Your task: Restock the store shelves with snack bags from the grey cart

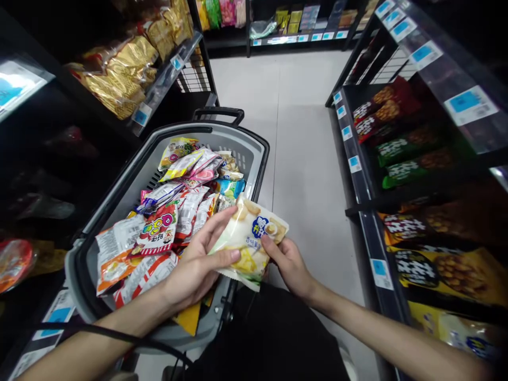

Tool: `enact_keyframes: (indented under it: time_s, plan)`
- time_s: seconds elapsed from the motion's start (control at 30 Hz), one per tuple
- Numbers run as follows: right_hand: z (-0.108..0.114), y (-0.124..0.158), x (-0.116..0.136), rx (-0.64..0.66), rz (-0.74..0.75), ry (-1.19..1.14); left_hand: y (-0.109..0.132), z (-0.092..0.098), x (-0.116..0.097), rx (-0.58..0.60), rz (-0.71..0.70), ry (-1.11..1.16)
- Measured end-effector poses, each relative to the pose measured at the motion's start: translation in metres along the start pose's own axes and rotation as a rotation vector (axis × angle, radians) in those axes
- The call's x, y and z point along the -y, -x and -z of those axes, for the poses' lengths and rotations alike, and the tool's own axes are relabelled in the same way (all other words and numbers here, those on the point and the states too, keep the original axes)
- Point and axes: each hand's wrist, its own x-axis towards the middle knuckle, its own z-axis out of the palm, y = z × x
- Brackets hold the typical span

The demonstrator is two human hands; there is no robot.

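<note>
A cream-coloured snack bag (250, 238) with a blue logo and yellow pieces printed on it is held up between both hands. My left hand (202, 254) grips its left side, thumb on the front and fingers behind. At the right edge, my right hand (288, 262) pinches the bag, also with the thumb on the front. Below and to the left stands a grey shopping basket (254, 143) with a black handle, heaped with snack packets. Among them lie a red gummy candy packet (159, 230), several white and red packets and a blue one (230, 187).
On the left, a dark shelf carries golden bags (127, 69). The right shelf (359, 203) holds red, green, orange and yellow snack bags behind blue price tags. A grey tiled floor (301, 132) runs between them to a back shelf (301, 39). A black cable (107, 332) crosses my left forearm.
</note>
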Motion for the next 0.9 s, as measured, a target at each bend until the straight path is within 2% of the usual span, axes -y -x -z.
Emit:
enact_keyframes:
  time_s: [0.13, 0.23, 0.33, 0.47, 0.53, 0.6, 0.67, 0.73, 0.8, 0.9]
  plan:
    - [0.003, 0.005, 0.000, -0.028, 0.111, 0.060, -0.003, 0.001, -0.001, -0.024, 0.049, 0.052]
    - [0.011, 0.011, 0.000, -0.075, 0.215, 0.167, -0.006, 0.004, 0.001, -0.003, -0.030, -0.056]
    - [0.017, 0.014, -0.002, -0.111, 0.317, 0.231, -0.004, 0.008, 0.003, 0.013, -0.293, -0.392]
    - [0.017, 0.012, -0.004, -0.130, 0.326, 0.261, 0.005, 0.010, 0.002, 0.054, -0.662, -1.009]
    - [0.016, 0.011, -0.003, -0.139, 0.384, 0.286, 0.008, 0.009, 0.002, 0.133, -0.760, -1.253]
    - [0.015, 0.009, 0.001, -0.124, 0.487, 0.329, 0.009, 0.009, 0.003, 0.219, -0.782, -1.389]
    - [0.015, 0.007, 0.007, -0.035, 0.626, 0.384, 0.008, 0.010, 0.004, 0.275, -0.778, -1.422]
    - [0.015, 0.003, 0.016, 0.134, 0.754, 0.458, 0.007, 0.012, 0.006, 0.279, -0.778, -1.375]
    - [0.013, -0.001, 0.025, 0.286, 0.857, 0.572, 0.005, 0.014, 0.007, 0.203, -0.767, -1.266]
    - [0.012, -0.006, 0.037, 0.360, 1.012, 0.752, 0.003, 0.015, 0.004, -0.027, -0.651, -0.962]
